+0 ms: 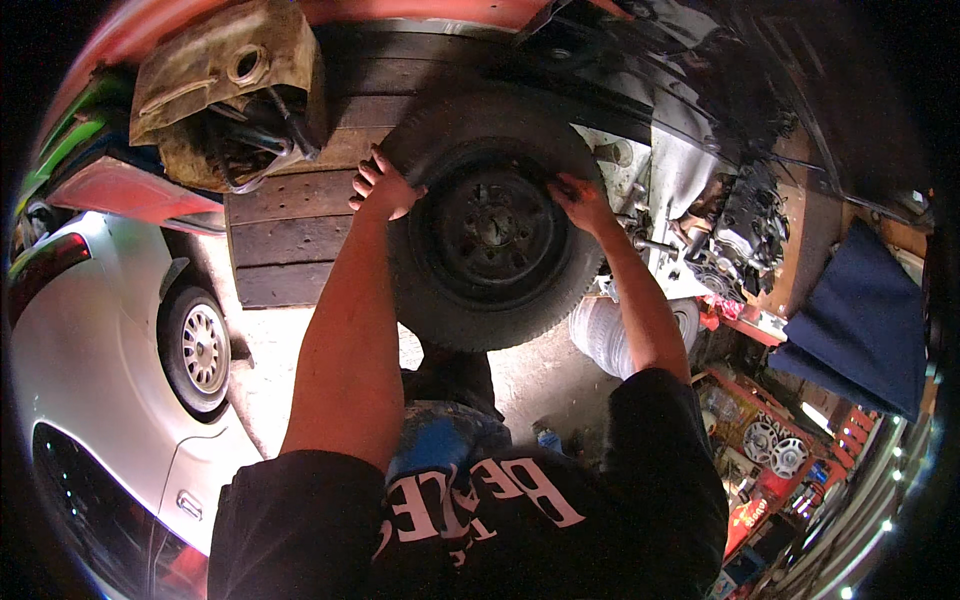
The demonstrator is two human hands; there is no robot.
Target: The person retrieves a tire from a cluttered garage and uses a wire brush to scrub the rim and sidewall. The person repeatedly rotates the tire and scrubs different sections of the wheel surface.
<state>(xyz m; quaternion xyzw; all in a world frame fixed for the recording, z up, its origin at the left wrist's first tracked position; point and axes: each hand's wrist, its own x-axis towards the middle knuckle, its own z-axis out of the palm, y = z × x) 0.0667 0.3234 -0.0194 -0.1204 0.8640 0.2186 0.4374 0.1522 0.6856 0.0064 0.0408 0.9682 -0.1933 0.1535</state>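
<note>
A wheel stands upright in the middle, the left grip on its left edge and the right grip on its right. Wooden planks lie behind it to the left, a parked car further left, and engine parts to the right.

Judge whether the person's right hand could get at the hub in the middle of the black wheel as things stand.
Probably yes. The right hand already grips the tyre at its inner edge, next to the hub, and nothing covers the wheel face between them.
</note>
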